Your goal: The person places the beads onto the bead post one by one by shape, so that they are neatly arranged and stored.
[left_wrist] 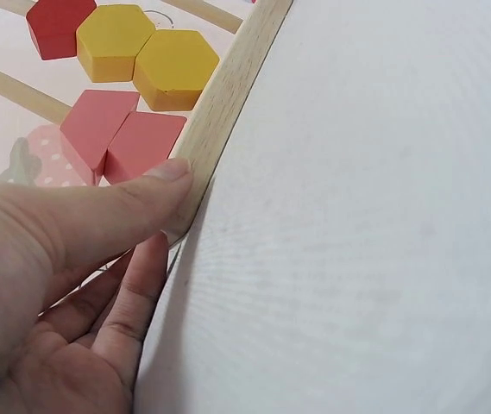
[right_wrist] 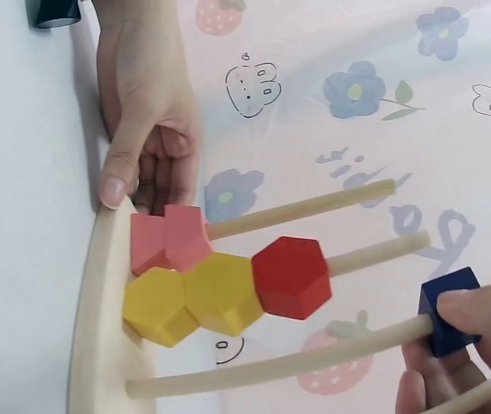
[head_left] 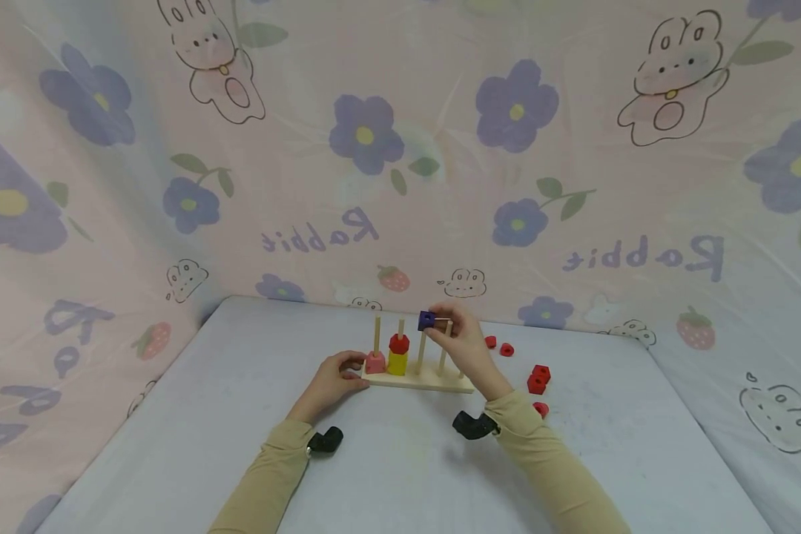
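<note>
My right hand [head_left: 463, 343] pinches a dark blue block [right_wrist: 456, 309] between thumb and fingers. That block is at the top of the third peg [right_wrist: 288, 362] from the left; whether the peg has entered its hole I cannot tell. My left hand [head_left: 334, 382] grips the left end of the wooden base [left_wrist: 228, 95], its thumb on the edge. Two pink blocks [right_wrist: 186, 237] are stacked on the first peg. On the second peg, a red hexagonal block [right_wrist: 292, 278] sits above two yellow hexagonal blocks [right_wrist: 223, 291].
Right of the base lie several loose red blocks [head_left: 537, 383], one partly behind the right sleeve [head_left: 541, 452]. A white surface [head_left: 387, 460] lies under everything. Behind it hangs a printed cloth [head_left: 434, 193]. Black wrist devices [head_left: 474, 426] are on both wrists.
</note>
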The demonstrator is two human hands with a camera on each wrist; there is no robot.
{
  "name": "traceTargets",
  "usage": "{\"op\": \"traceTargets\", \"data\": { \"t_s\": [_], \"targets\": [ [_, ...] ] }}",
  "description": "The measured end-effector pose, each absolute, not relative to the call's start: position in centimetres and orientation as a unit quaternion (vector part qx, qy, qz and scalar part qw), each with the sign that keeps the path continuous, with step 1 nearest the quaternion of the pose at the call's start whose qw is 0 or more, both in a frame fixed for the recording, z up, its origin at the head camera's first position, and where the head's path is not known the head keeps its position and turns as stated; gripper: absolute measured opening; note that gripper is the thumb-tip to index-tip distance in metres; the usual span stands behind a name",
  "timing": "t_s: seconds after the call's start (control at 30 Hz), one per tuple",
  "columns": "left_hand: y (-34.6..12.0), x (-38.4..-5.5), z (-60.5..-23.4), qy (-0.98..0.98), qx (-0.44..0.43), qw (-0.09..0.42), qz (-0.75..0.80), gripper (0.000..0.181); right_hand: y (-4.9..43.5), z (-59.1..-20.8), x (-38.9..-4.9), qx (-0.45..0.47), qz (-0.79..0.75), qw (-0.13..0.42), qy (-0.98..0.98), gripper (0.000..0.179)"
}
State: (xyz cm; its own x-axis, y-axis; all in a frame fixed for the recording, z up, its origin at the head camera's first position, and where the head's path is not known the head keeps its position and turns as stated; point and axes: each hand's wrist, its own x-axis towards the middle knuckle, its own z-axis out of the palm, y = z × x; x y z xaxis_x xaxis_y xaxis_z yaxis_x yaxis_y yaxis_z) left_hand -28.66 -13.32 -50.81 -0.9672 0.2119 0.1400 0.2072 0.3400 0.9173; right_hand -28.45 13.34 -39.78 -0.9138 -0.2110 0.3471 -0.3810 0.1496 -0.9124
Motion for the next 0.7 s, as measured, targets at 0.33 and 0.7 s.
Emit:
{"op": "traceTargets", "data": {
  "t_s": [0.33, 0.7],
  "targets": [
    [-13.3, -28.8, -51.2, 0.818, 0.129, 0.002, 0.561, 0.051, 12.5, -42.3, -27.5, 0.099, 0.607, 0.064, -0.786, 0.035],
    [-13.4, -28.9, -51.2, 0.816, 0.128, 0.009, 0.564, 0.051, 12.6, -46.3, -28.2, 0.097, 0.586, 0.073, -0.801, 0.031]
  ]
}}
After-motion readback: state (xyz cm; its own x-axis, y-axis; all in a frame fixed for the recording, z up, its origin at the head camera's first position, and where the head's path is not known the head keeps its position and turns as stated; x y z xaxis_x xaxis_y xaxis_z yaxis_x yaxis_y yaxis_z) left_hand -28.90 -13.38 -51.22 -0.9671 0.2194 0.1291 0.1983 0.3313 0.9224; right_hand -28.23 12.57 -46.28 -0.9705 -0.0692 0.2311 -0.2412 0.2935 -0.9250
